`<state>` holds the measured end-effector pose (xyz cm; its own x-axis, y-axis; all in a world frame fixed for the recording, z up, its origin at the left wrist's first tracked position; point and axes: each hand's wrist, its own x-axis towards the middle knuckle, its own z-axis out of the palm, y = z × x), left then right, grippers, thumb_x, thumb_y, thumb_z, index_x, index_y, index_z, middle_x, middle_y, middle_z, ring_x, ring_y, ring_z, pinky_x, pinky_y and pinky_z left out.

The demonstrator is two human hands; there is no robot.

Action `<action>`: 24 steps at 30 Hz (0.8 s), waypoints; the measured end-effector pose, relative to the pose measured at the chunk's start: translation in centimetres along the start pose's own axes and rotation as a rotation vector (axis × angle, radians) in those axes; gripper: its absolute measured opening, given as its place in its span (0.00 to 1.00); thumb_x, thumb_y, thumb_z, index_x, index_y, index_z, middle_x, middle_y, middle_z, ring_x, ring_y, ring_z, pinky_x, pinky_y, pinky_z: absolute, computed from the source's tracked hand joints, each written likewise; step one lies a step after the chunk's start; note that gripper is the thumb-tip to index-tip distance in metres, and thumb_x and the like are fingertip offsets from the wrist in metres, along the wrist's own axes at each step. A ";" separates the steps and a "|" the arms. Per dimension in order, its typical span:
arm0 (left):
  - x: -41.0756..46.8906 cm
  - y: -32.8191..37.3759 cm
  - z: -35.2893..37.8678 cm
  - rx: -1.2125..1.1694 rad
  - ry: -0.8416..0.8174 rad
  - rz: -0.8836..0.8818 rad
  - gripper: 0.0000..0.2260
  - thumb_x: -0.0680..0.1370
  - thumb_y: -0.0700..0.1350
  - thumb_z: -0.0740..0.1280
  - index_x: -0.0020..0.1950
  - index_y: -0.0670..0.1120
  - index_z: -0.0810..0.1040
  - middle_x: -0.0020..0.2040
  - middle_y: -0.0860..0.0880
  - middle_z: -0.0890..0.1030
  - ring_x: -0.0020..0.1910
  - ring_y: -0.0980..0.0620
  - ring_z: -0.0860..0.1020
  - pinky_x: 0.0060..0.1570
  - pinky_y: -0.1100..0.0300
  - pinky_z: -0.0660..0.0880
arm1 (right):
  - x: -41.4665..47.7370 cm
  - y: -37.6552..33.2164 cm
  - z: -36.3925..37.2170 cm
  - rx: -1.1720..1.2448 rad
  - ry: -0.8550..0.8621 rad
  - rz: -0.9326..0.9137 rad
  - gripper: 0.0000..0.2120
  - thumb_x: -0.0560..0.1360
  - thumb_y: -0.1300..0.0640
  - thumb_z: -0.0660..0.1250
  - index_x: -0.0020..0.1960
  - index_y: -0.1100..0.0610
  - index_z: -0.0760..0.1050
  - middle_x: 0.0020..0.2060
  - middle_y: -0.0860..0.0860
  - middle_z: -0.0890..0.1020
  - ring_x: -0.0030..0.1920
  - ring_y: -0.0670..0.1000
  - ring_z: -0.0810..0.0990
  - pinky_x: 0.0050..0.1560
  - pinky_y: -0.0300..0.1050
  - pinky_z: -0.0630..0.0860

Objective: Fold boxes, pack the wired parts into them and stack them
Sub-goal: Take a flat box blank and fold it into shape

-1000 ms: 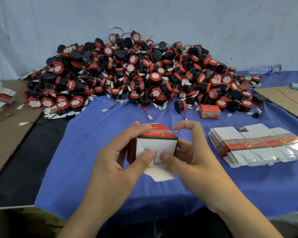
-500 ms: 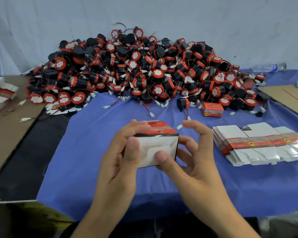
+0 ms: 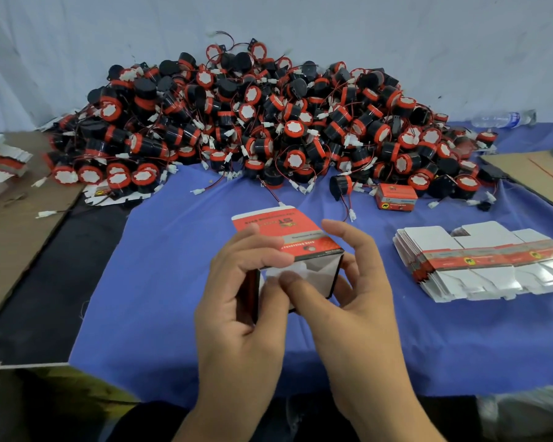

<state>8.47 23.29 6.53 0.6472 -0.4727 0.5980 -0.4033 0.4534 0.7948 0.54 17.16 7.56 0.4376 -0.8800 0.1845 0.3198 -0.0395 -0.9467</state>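
I hold a small red and white carton [image 3: 288, 234] above the blue cloth, its white end facing me. My left hand [image 3: 243, 301] grips its left side, fingers over the red top. My right hand [image 3: 348, 291] grips the right side, thumb pressing on the white end flaps. Behind it a big heap of black and red wired parts [image 3: 262, 122] lies against the wall. A stack of flat unfolded boxes [image 3: 479, 263] lies to the right. One closed red box [image 3: 396, 197] sits at the heap's front edge.
Brown cardboard [image 3: 20, 224] covers the left side, with more flat boxes [image 3: 0, 161] at its far end. Another cardboard sheet [image 3: 537, 173] lies far right. A plastic bottle [image 3: 502, 118] lies by the wall. The blue cloth [image 3: 173, 266] spans the middle.
The carton's far end has tipped up, so its red top and far flap now show. My right thumb moved onto the middle of the white end flaps; the left thumb slid aside.
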 end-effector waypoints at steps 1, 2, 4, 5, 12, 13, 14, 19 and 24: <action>0.0 0.1 0.1 0.003 0.014 0.007 0.15 0.74 0.27 0.64 0.49 0.47 0.78 0.56 0.47 0.79 0.67 0.41 0.74 0.56 0.36 0.78 | 0.0 0.0 0.1 0.016 0.002 0.022 0.28 0.69 0.70 0.75 0.58 0.42 0.77 0.51 0.51 0.84 0.50 0.53 0.85 0.46 0.52 0.85; -0.1 0.1 0.2 -0.002 0.028 0.012 0.15 0.74 0.27 0.64 0.49 0.46 0.78 0.55 0.47 0.79 0.66 0.40 0.74 0.55 0.34 0.78 | -0.1 0.2 0.1 0.035 0.003 0.045 0.28 0.68 0.69 0.75 0.58 0.41 0.77 0.52 0.51 0.84 0.51 0.54 0.86 0.48 0.54 0.84; -0.2 0.2 0.2 -0.009 0.050 0.018 0.14 0.74 0.27 0.65 0.50 0.45 0.77 0.55 0.47 0.79 0.66 0.41 0.75 0.54 0.34 0.77 | -0.1 0.4 0.1 0.088 0.013 0.096 0.27 0.66 0.65 0.76 0.58 0.40 0.77 0.54 0.51 0.84 0.51 0.53 0.86 0.51 0.56 0.83; -0.2 0.2 0.2 -0.013 0.059 0.012 0.13 0.75 0.28 0.65 0.51 0.45 0.77 0.56 0.48 0.79 0.67 0.43 0.75 0.56 0.36 0.78 | -0.1 0.5 0.0 0.133 0.016 0.132 0.28 0.66 0.63 0.77 0.59 0.39 0.77 0.56 0.51 0.84 0.53 0.54 0.86 0.53 0.56 0.83; -0.5 0.4 0.1 -0.170 0.068 -0.251 0.07 0.81 0.49 0.65 0.57 0.55 0.80 0.59 0.51 0.82 0.59 0.49 0.81 0.53 0.56 0.78 | -0.1 1.2 -0.2 0.412 -0.108 0.229 0.36 0.63 0.63 0.76 0.69 0.47 0.72 0.48 0.54 0.86 0.50 0.52 0.85 0.51 0.43 0.81; -0.5 0.6 0.1 -0.128 0.048 -0.232 0.07 0.82 0.48 0.64 0.58 0.54 0.80 0.59 0.52 0.82 0.57 0.51 0.82 0.51 0.62 0.78 | -0.1 1.3 -0.2 0.423 -0.098 0.213 0.37 0.63 0.64 0.75 0.69 0.46 0.71 0.46 0.52 0.86 0.48 0.51 0.84 0.50 0.42 0.81; -0.5 0.7 0.1 -0.088 0.027 -0.206 0.08 0.82 0.46 0.63 0.58 0.53 0.79 0.58 0.54 0.83 0.56 0.54 0.82 0.49 0.66 0.77 | 0.0 1.4 -0.2 0.439 -0.094 0.202 0.38 0.63 0.63 0.75 0.70 0.46 0.70 0.46 0.51 0.86 0.47 0.51 0.84 0.49 0.42 0.81; -1.3 0.5 0.0 0.134 0.009 -0.094 0.11 0.80 0.41 0.65 0.59 0.52 0.78 0.57 0.58 0.82 0.58 0.58 0.81 0.52 0.68 0.77 | -0.1 1.9 0.1 0.416 0.038 0.163 0.37 0.62 0.61 0.74 0.67 0.39 0.71 0.46 0.54 0.86 0.44 0.53 0.84 0.44 0.43 0.81; -2.2 0.0 0.3 0.236 0.087 -0.091 0.10 0.79 0.44 0.65 0.59 0.54 0.78 0.57 0.54 0.81 0.58 0.49 0.81 0.53 0.55 0.79 | -0.1 2.3 0.0 0.336 0.068 0.159 0.32 0.66 0.63 0.70 0.62 0.34 0.73 0.43 0.55 0.85 0.41 0.53 0.82 0.43 0.48 0.81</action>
<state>6.81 24.11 5.22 0.7367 -0.4321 0.5201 -0.4741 0.2184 0.8530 1.27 17.14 5.42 0.4506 -0.8926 0.0135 0.5154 0.2478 -0.8204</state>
